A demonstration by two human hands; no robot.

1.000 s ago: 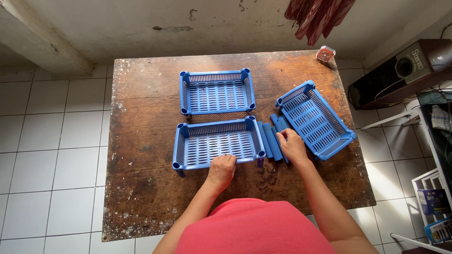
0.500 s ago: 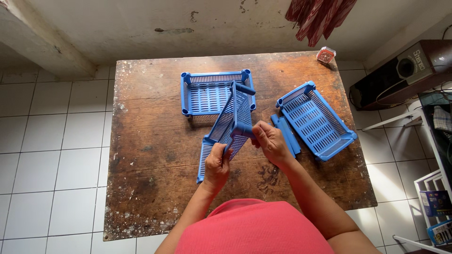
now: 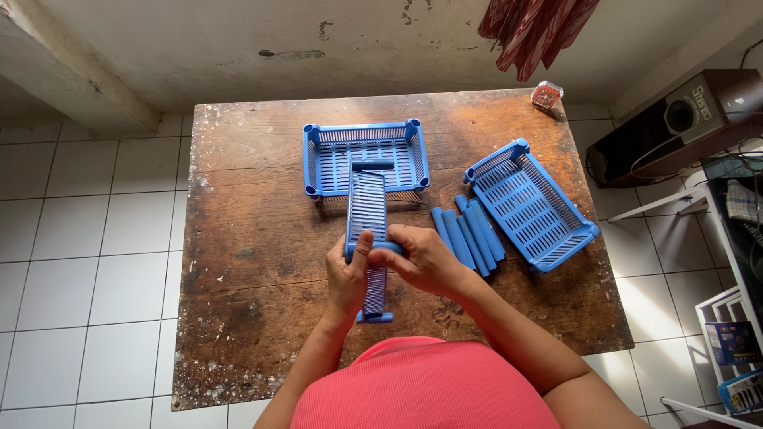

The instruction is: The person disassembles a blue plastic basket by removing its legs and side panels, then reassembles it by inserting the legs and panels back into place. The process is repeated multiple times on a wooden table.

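Count on the wooden table [image 3: 254, 238]: 3 blue slotted plastic baskets total. 1 sat flat at the far side [image 3: 365, 157], 1 sat angled at the right [image 3: 531, 205], 1 was turned on edge in mid-air [image 3: 368, 213], gripped by 2 hands, left hand [image 3: 346, 276] and right hand [image 3: 425, 258]. Loose blue plastic tubes [image 3: 469, 229] lay in a tight row: 4 were visible, though overlap made the exact count uncertain. 1 small red object [image 3: 545, 94] sat at the far right corner.
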